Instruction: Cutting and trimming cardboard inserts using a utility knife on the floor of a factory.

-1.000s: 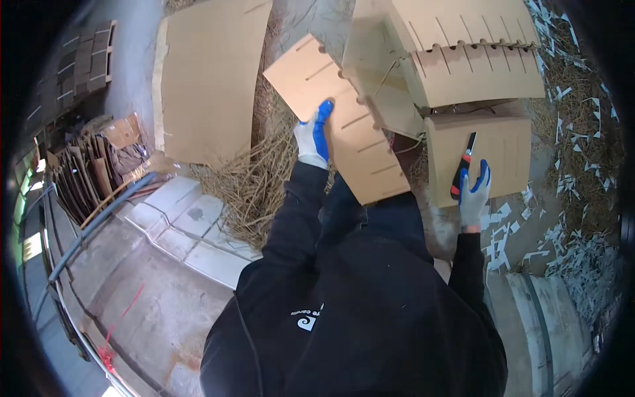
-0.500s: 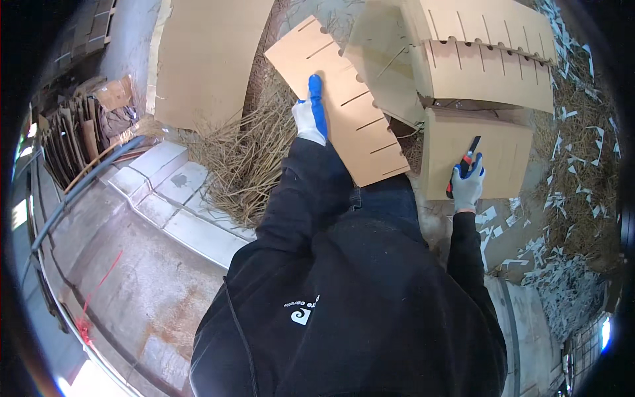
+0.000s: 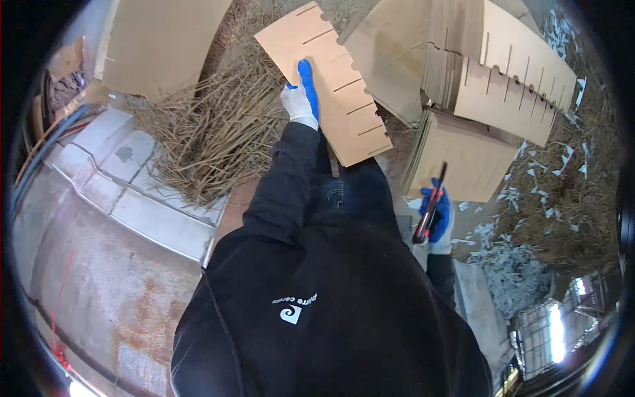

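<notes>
My left hand, in a white and blue glove, grips a slotted cardboard sheet by its left edge, thumb lying on top. Slits and small notches run along the sheet's right side. In my gloved right hand is a red and black utility knife, its dark blade pointing away from me. Just beyond the knife stands a stack of plain-faced cardboard sheets. Behind that, more slotted cardboard sheets are piled up.
A heap of dry straw lies left of my left arm. A large flat cardboard panel is at the far left. White steps run along the left. Paper scraps litter the ground at right.
My right hand has drawn back toward me with the knife, off the near stack's face. The slotted sheet in my left hand has shifted slightly left and up as the view turned.
</notes>
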A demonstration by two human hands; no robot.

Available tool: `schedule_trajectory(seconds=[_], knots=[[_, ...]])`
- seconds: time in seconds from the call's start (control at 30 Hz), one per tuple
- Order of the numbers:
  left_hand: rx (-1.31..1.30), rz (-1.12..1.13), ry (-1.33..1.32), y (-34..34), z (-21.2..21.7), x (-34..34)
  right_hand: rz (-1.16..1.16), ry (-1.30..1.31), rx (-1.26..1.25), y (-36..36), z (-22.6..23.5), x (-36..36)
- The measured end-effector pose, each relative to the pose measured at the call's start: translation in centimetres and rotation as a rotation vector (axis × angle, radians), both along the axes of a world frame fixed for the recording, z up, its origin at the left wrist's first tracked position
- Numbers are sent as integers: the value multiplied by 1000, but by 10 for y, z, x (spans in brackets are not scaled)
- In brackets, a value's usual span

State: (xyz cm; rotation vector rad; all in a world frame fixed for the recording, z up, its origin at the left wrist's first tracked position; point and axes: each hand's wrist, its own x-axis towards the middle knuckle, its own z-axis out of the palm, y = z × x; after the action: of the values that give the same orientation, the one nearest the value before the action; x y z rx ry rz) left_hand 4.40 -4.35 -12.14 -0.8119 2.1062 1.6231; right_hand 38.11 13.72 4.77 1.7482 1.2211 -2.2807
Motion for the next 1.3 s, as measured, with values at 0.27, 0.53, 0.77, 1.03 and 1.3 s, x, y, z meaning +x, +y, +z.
schedule_trajectory(seconds=[0.27, 0.53, 0.77, 1.03, 1.3], knots=[[-338, -7, 282, 10, -105, -2, 194, 204, -385, 16, 40, -185], [-364, 32, 232, 27, -64, -19, 740, -17, 313, 63, -27, -268], [-460, 21, 224, 28, -100, -2, 1024, -248, 575, 12, -100, -248], [-371, 38, 230, 24, -94, -9, 921, -203, 707, -11, -128, -230], [-356, 53, 242, 27, -78, -12, 792, -77, 517, 23, -131, -218]])
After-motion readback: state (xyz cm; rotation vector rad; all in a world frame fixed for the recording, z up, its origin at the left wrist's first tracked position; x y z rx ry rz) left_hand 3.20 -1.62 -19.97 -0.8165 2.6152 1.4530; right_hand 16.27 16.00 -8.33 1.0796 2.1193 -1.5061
